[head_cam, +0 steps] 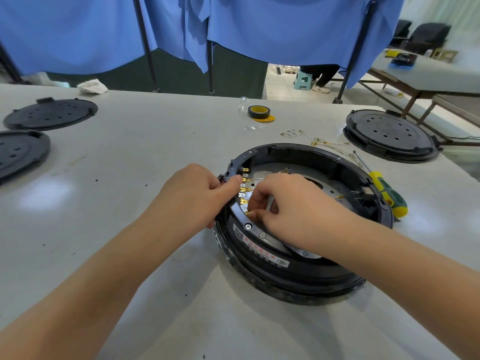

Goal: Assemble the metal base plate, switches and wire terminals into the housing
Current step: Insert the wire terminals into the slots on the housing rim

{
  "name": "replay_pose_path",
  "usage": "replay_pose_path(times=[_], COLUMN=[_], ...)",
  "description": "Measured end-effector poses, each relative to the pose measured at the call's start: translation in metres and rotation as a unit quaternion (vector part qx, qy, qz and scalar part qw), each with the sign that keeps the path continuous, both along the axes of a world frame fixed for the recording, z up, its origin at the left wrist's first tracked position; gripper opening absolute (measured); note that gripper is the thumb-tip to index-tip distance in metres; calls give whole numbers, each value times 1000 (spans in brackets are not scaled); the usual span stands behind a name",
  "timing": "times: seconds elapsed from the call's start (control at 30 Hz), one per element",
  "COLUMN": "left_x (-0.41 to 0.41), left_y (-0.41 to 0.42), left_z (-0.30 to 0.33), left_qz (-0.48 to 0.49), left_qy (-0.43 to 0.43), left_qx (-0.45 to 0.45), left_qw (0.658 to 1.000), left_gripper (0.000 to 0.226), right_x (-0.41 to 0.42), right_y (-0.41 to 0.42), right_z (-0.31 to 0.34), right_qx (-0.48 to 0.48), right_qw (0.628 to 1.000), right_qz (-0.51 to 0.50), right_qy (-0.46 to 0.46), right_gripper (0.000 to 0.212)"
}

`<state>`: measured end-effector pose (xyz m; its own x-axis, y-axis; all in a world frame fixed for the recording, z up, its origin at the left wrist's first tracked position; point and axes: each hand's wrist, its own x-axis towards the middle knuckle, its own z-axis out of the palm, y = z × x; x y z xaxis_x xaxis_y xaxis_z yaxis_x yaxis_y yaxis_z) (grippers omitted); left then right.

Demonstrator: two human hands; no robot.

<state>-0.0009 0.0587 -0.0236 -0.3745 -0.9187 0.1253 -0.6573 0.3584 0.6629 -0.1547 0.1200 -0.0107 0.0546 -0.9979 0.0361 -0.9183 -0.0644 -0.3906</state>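
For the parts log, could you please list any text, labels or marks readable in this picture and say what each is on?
Nothing reads clearly.
White label on the housing: red and dark print, a code square and an oval mark, all too blurred.
Tape roll: no legible text.

Matt black plastic housing (306, 276), shiny metal base plate (335, 183), brassy terminals (243, 189), smooth pale tabletop (155, 152).

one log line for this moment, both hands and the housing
left hand: grips housing rim | right hand: pinches brass terminal inside housing | screwdriver: on table, right of housing
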Motion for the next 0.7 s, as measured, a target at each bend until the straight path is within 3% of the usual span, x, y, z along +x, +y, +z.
replay_pose_path(times=[0.47, 0.7], left_x=[0, -1], left_y=[-3, -5], left_z=[-3, -4], left_qz=[2, 1], left_qy=[-9, -3], left_qx=[9, 18], left_qw=[1000, 1000], left_gripper=[67, 66], right_x=[5, 7], right_y=[0, -1], right_z=[1, 2], right_qx=[10, 12], right_qw=[998, 998], right_qz=[-32, -33], right_qy=[-47, -58], right_gripper=[18, 12])
